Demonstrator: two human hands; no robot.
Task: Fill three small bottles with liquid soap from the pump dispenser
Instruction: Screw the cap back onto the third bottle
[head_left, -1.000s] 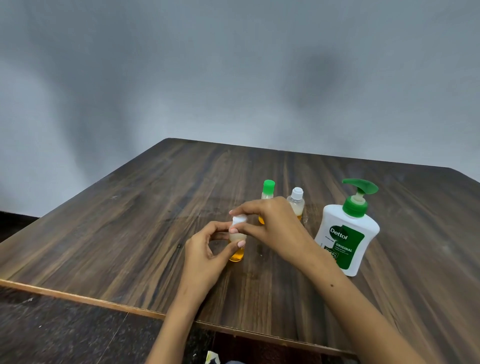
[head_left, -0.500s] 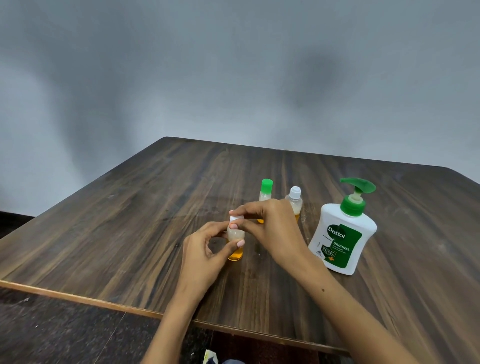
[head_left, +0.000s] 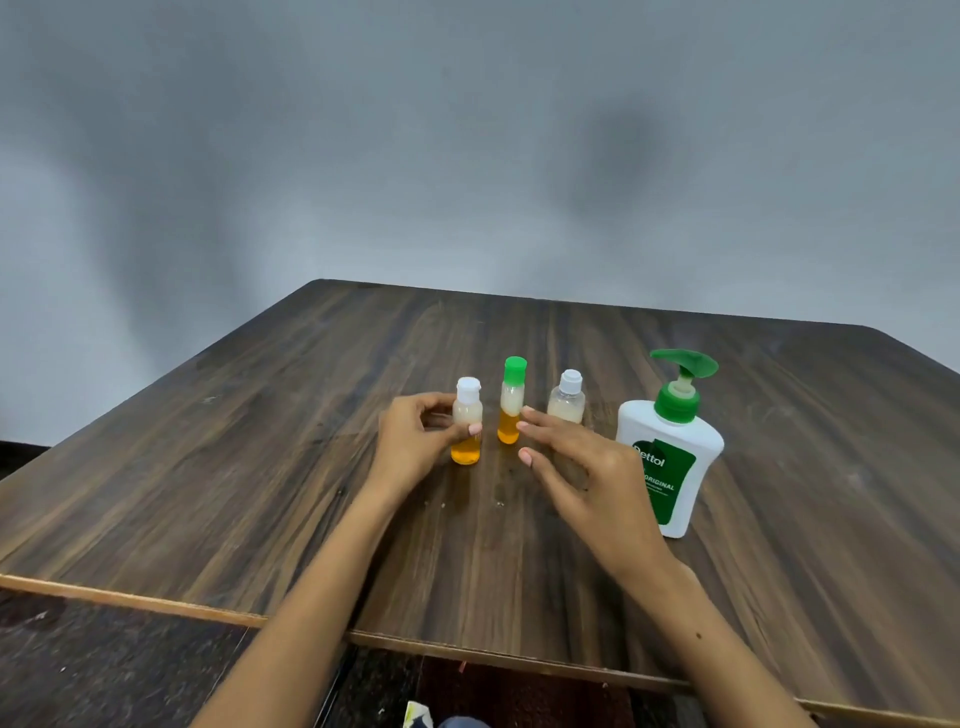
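Three small bottles stand upright in a row on the wooden table (head_left: 260, 493). My left hand (head_left: 410, 441) grips the left one, a white-capped bottle (head_left: 467, 415) with orange soap in its lower half. A slim green-capped bottle (head_left: 511, 402) with orange soap stands in the middle. The clear white-capped bottle (head_left: 567, 397) is on the right, its base hidden behind my right hand (head_left: 587, 467). That hand hovers open, fingers spread, just right of the green-capped bottle and holds nothing. The white pump dispenser (head_left: 675, 447) with a green pump stands further right.
The table's near edge (head_left: 156, 603) runs across the lower part of the view, with dark floor below it. A grey wall stands behind the table. A small white and green object (head_left: 418, 717) lies on the floor at the bottom.
My right hand has let go of the white cap and moved right, now open. My left hand has carried the capped bottle back to stand left of the green-capped one.
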